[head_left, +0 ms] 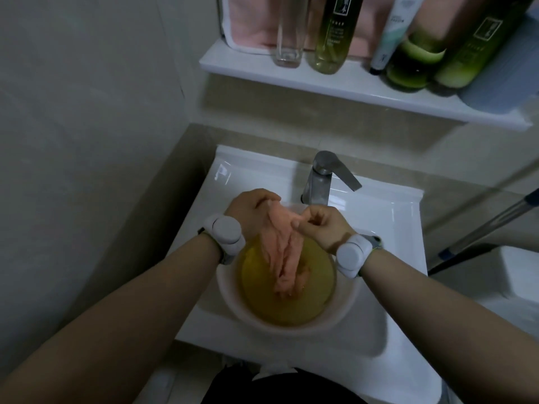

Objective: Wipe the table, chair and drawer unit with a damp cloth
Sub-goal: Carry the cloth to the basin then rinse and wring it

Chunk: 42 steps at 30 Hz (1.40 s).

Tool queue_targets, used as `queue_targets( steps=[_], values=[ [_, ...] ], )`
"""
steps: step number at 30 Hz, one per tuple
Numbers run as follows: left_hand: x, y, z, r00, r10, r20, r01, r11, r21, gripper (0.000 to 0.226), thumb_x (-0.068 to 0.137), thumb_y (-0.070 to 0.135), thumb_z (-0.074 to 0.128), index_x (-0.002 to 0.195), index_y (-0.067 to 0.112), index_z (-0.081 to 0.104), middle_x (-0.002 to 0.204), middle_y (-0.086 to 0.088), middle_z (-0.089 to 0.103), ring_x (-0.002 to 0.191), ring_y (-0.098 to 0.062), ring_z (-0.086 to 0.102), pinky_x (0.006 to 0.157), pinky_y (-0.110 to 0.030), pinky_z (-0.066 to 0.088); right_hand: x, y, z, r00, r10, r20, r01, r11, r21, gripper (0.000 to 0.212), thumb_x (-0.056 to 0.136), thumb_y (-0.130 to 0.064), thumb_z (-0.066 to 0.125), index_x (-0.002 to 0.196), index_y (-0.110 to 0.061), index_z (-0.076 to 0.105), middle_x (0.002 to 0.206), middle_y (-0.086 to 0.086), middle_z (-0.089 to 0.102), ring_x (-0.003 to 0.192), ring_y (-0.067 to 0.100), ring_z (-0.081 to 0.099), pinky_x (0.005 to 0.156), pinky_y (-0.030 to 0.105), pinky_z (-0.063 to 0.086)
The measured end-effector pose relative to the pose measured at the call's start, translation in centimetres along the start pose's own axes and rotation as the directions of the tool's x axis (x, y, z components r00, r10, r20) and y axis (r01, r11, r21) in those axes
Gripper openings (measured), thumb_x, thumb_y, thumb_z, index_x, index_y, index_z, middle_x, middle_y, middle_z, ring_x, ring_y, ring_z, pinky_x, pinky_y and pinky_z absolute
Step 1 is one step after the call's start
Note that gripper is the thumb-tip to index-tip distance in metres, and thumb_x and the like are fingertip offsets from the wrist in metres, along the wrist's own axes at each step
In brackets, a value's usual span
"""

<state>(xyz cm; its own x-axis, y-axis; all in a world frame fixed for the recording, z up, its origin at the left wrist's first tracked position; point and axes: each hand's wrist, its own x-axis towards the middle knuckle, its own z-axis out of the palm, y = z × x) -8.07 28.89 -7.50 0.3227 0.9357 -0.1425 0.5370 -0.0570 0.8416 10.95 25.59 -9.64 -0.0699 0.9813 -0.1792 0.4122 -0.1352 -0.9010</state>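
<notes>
Two hands over a white sink [389, 228], both holding one peach cloth [280, 252]. Left hand [253, 211] has its fingers curled round the cloth's bunched top. Right hand [320, 225] is closed in a loose fist and pinches a fold of the same cloth just beside the left. The cloth hangs in a twisted rope between the wrists, with its lower end down inside a round pale basin [291, 330] that holds yellowish liquid (the tip seems to meet the surface; hard to be sure).

The basin sits in the sink bowl and takes up most of it, so only a narrow margin of white shows to either side. Its near rim lies close to the sink's front edge. A chrome tap [319, 176] stands just behind the hands, with its lever angled to the right. A white shelf [335, 83] overhangs above, crowded with bottles [329, 48]. A grey wall hems in the left side. A metal pole [481, 231] leans at right, well apart from the hands. White round bands [226, 234] sit on both wrists.
</notes>
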Motion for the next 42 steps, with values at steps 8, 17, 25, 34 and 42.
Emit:
queue_targets(
  steps=[8,17,25,34,42],
  values=[
    [0.1,1.3,-0.9,0.993,0.110,0.035,-0.115,0.967,0.227,0.012,0.089,0.026,0.057,0.086,0.016,0.051,0.081,0.000,0.054,0.075,-0.015,0.049,0.067,-0.021,0.041,0.3,-1.9,-2.4,0.984,-0.084,0.159,0.096,0.993,-0.070,0.008,0.087,-0.017,0.065,0.088,-0.015,0.057,0.070,0.006,0.052,0.068,0.019,0.050,0.068,0.034,0.043],
    [0.1,1.6,-2.6,0.982,0.169,-0.080,-0.150,0.968,0.200,0.011,0.093,0.021,0.048,0.093,0.011,0.053,0.083,-0.003,0.055,0.072,-0.010,0.048,0.067,-0.017,0.040,0.7,-1.4,-2.3,0.905,0.171,0.389,0.052,0.863,-0.502,0.031,0.078,-0.028,0.075,0.090,0.000,0.069,0.090,0.016,0.071,0.082,0.028,0.065,0.079,0.035,0.052],
    [-0.5,-0.8,-3.7,0.981,0.100,-0.165,-0.071,0.982,0.173,0.008,0.091,0.010,0.049,0.085,0.009,0.053,0.071,0.002,0.051,0.063,-0.001,0.043,0.061,-0.016,0.037,0.0,-0.1,-2.5,0.930,0.236,0.283,0.069,0.644,-0.762,0.029,0.083,-0.036,0.065,0.108,-0.020,0.063,0.097,-0.002,0.057,0.095,0.022,0.055,0.075,0.024,0.034],
    [-2.3,-2.3,-4.1,0.988,-0.051,-0.149,0.070,0.990,0.126,0.009,0.091,0.020,0.054,0.087,0.012,0.056,0.080,0.001,0.054,0.078,-0.016,0.051,0.075,-0.027,0.040,-0.8,-0.4,-2.2,0.994,0.055,0.091,-0.036,0.979,-0.198,0.023,0.093,-0.012,0.055,0.115,-0.014,0.058,0.103,0.006,0.063,0.093,0.021,0.058,0.087,0.038,0.048],
    [-1.8,0.6,-0.8,0.993,0.116,-0.018,-0.115,0.992,0.057,0.004,0.089,0.032,0.056,0.089,0.028,0.056,0.128,0.002,0.049,0.120,-0.013,0.044,0.099,-0.028,0.033,0.2,-6.1,0.3,0.989,-0.006,0.148,0.015,0.998,-0.062,0.019,0.081,-0.010,0.071,0.100,-0.009,0.068,0.091,0.021,0.067,0.088,0.031,0.065,0.089,0.047,0.053]
  ],
)
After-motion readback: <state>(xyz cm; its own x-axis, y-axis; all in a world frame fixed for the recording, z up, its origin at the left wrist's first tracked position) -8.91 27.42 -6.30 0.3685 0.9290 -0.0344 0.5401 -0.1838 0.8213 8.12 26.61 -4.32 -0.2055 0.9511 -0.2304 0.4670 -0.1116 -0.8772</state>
